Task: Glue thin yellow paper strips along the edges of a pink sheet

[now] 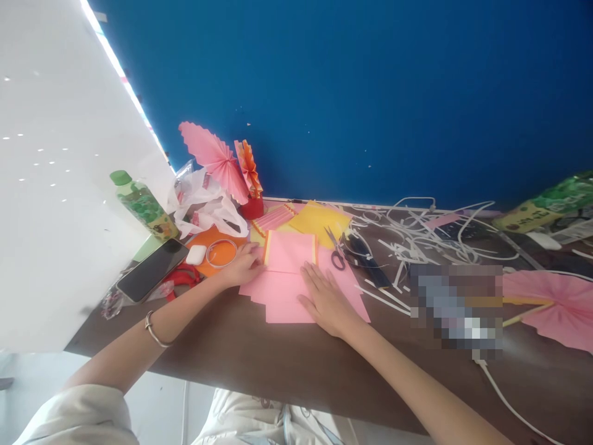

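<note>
Pink paper sheets lie on the brown table, with a smaller pink sheet edged in yellow on top. My left hand rests at the sheets' left edge, fingers curled against the folded paper. My right hand lies flat on the pink sheets, fingers stretched out. A silver bracelet circles my left wrist.
Scissors, yellow paper and white paper strips and cables lie behind. Pink paper fans stand in a red cup. A phone, earbud case, green bottle and plastic bag sit left. Another pink fan lies right.
</note>
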Tool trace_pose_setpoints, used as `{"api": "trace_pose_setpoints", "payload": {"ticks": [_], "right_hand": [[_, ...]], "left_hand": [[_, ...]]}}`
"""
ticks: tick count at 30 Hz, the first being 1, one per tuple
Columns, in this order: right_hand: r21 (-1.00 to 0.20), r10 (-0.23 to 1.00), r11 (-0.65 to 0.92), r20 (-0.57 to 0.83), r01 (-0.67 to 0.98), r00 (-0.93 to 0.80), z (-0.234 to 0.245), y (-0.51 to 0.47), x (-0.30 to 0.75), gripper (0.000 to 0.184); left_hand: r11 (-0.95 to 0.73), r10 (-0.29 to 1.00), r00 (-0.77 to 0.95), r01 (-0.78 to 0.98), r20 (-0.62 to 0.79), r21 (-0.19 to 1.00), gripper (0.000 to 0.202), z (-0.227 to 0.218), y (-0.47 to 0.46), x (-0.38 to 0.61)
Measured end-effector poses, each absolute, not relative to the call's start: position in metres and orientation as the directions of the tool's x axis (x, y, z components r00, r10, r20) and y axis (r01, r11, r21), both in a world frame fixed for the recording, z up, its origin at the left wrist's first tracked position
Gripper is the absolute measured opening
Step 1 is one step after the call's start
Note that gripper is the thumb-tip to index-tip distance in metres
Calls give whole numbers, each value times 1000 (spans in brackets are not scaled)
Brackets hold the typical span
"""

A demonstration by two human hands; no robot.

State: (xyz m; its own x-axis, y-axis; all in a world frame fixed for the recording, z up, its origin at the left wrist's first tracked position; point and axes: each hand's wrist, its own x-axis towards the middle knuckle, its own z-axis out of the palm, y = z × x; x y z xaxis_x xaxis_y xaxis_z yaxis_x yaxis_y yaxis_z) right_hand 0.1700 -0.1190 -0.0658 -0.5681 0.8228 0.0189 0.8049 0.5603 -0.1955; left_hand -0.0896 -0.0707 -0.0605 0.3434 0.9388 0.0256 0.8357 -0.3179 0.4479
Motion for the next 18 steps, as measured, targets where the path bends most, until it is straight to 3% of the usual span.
{"api": "trace_pose_setpoints", "payload": {"ticks": [9,18], "right_hand": [[-185,831,545,-8,818,-556,-63,-120,169,65],[-193,830,545,-8,816,-557,-64,-120,169,65]], "left_hand": [[-275,944,325,871,-58,407,34,-52,-62,-87],[-377,926,359,873,117,309,30,-63,-69,-85]]}}
